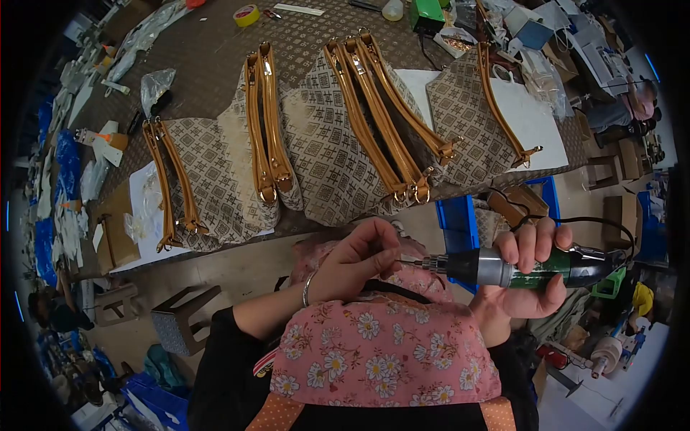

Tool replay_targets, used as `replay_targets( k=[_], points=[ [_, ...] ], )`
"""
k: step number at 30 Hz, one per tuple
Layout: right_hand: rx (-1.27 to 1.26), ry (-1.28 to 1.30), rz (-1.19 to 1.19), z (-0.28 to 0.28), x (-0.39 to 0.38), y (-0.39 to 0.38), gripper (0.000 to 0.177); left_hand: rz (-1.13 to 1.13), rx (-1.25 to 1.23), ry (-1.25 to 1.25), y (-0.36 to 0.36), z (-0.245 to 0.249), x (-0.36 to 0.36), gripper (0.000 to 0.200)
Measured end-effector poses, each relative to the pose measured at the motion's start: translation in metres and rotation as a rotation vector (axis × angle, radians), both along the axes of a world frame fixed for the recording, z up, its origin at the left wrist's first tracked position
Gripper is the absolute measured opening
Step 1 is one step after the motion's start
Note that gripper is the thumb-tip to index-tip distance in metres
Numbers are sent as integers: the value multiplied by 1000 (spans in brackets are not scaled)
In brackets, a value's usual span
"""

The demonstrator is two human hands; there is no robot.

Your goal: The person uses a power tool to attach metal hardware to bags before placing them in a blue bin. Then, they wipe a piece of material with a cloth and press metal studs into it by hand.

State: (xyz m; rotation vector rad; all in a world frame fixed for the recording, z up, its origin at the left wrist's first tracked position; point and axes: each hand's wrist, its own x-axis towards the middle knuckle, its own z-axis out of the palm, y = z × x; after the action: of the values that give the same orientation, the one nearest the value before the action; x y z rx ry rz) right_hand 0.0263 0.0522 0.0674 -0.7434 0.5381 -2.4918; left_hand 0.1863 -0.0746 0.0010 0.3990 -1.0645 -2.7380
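In my right hand (533, 287) is an electric screwdriver (490, 267) with a green and black body, fingers wrapped around it. Its thin bit points left, and a black cord (611, 223) runs from its back end. My left hand (359, 258) is closed in a pinch at the bit's tip; whatever lies between the fingertips is too small to make out. Beyond my hands, several patterned beige handbags (334, 169) with tan trim and metal rings lie along the table's near edge. Another such bag (467, 108) rests at the right on white sheeting.
The brown patterned table (201, 65) carries yellow tape (246, 15), a green box (427, 16) and plastic bags (157, 90). Below its edge stands a blue crate (458, 223) with patterned pieces inside. A stool (183, 320) is at lower left. Another person (629, 104) sits far right.
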Motion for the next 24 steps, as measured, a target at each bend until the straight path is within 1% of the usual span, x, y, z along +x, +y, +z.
replay_targets(
  k=[3, 5, 9, 14, 18, 20, 24],
  points=[
    [-4, -1, 2, 0, -1, -1, 38, 1, 26, -21, -1, -1, 0, 12],
    [-7, -2, 4, -1, -2, -1, 38, -15, 21, 45, -1, -7, 0, 8],
    [0, -3, 4, -2, -3, -3, 38, -3, 9, 10, -2, -5, -1, 8],
    [13, 8, 10, -3, -5, -4, 38, -14, 63, -10, -2, -7, -2, 8],
    [23, 17, 4, -4, -7, -3, 38, -20, 75, 0, -3, -10, -3, 8],
    [33, 22, -3, -4, -7, -3, 38, -62, 94, 25, -5, -11, -3, 11],
    [40, 24, -12, -3, -8, -3, 38, -56, 108, 45, -4, -14, -4, 11]
  ],
)
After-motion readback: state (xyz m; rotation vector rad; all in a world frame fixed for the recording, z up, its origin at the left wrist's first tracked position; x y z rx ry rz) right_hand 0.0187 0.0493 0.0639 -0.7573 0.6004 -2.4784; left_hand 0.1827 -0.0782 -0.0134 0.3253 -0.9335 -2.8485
